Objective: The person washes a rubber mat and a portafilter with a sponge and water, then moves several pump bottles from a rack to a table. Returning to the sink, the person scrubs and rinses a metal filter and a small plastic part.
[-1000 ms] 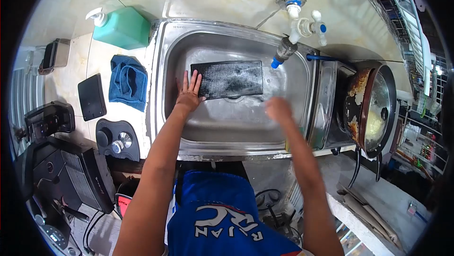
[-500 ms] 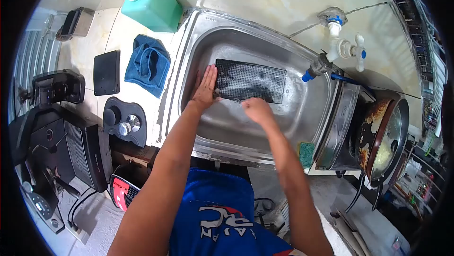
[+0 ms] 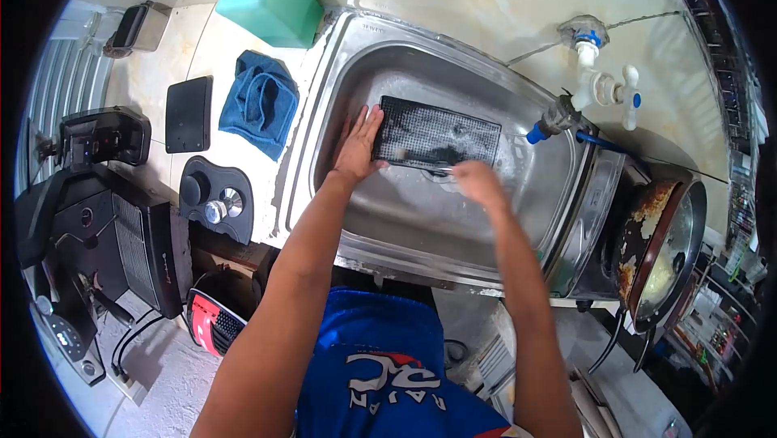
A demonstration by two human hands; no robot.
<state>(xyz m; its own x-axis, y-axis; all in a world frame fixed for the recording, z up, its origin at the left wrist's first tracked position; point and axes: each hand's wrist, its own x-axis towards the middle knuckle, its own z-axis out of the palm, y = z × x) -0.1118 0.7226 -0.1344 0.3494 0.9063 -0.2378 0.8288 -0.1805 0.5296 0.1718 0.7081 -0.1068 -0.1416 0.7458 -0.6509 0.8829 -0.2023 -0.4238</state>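
Observation:
A black rectangular mat (image 3: 438,132) with a fine raised grid lies in the stainless steel sink (image 3: 396,231), wet and partly covered in whitish suds. My left hand (image 3: 358,146) rests against the mat's left end, fingers stretched out and thumb near its lower corner. At the mat's lower edge, my right hand (image 3: 481,184) is closed in a fist, slightly blurred. A thin pale handle (image 3: 439,168) sticks out of it to the left, over the mat's edge. The working end of this tool cannot be made out.
Left of the sink are a blue cloth (image 3: 261,104), a green pump bottle (image 3: 271,7), a black scale (image 3: 188,114) and a tamper mat (image 3: 215,199). An espresso machine (image 3: 97,236) stands further left. A tap (image 3: 558,118) juts over the sink's right side; pans (image 3: 660,252) sit beyond.
My right hand has moved right along the mat's lower edge with the thin tool. The suds on the mat look thinner. My left hand stays at the left end. The view has shifted slightly.

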